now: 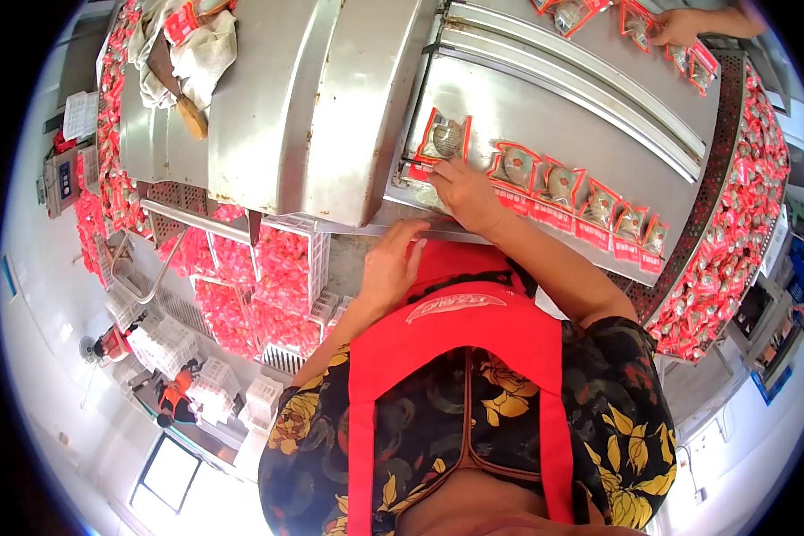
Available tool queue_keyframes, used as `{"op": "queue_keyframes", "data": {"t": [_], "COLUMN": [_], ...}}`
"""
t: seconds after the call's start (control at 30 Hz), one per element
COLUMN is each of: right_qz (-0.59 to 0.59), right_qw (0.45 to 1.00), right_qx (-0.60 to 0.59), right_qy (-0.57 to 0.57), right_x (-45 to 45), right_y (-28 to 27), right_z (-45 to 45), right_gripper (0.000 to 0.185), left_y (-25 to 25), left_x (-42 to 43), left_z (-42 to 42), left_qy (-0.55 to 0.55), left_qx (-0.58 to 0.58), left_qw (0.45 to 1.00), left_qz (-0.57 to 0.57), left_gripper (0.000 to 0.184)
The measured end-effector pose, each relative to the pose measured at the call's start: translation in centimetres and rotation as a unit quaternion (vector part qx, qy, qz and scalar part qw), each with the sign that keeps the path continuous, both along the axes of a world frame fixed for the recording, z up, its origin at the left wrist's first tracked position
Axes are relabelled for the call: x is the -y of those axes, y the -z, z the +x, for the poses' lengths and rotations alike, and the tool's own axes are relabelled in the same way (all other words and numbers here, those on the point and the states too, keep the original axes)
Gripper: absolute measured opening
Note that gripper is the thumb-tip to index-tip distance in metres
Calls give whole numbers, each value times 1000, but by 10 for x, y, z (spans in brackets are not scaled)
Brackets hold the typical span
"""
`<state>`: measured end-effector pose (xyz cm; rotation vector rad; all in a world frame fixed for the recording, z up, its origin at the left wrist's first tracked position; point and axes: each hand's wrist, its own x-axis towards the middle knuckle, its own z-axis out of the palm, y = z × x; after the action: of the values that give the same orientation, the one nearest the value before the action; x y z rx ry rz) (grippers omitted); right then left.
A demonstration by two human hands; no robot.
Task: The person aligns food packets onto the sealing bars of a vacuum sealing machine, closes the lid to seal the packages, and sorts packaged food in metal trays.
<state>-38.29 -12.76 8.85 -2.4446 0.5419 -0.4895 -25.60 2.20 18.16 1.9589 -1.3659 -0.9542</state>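
My right hand (464, 192) is at the left end of the metal work surface (482, 89), with its fingers closed on the lower edge of a clear-and-red food packet (445, 136). To its right, several similar packets (563, 183) lie in a slanting row, their red lower edges along the front rim. My left hand (393, 263) hovers in front of the machine's edge, above the red apron (456, 313). Its fingers are loosely bent and apart, with nothing visible in them.
A metal rail (572, 76) crosses behind the row. Another person's hand (679, 27) touches packets at the far right. Packet heaps line a perforated curved edge (688, 232). Crates of red packets (286, 268) stand lower left. A cloth (207, 62) and wooden handle (190, 118) lie on the cover.
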Motion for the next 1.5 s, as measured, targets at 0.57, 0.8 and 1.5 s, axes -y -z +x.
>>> {"op": "queue_keyframes", "data": {"t": [0.57,0.8,1.5], "right_qz": [-29,17,-75], "right_qw": [995,984,956], "right_qx": [-19,17,15], "right_qy": [98,174,284], "right_x": [-16,-27,-33], "right_y": [4,-26,5], "right_z": [-85,-140,-292], "right_gripper": [26,44,12], "left_y": [3,-5,-18], "left_x": [-16,-40,-108], "left_z": [0,-27,-95], "left_qy": [32,6,-57], "left_qx": [-7,1,51], "left_qw": [999,1000,996], "left_qz": [16,15,42], "left_gripper": [23,21,20]}}
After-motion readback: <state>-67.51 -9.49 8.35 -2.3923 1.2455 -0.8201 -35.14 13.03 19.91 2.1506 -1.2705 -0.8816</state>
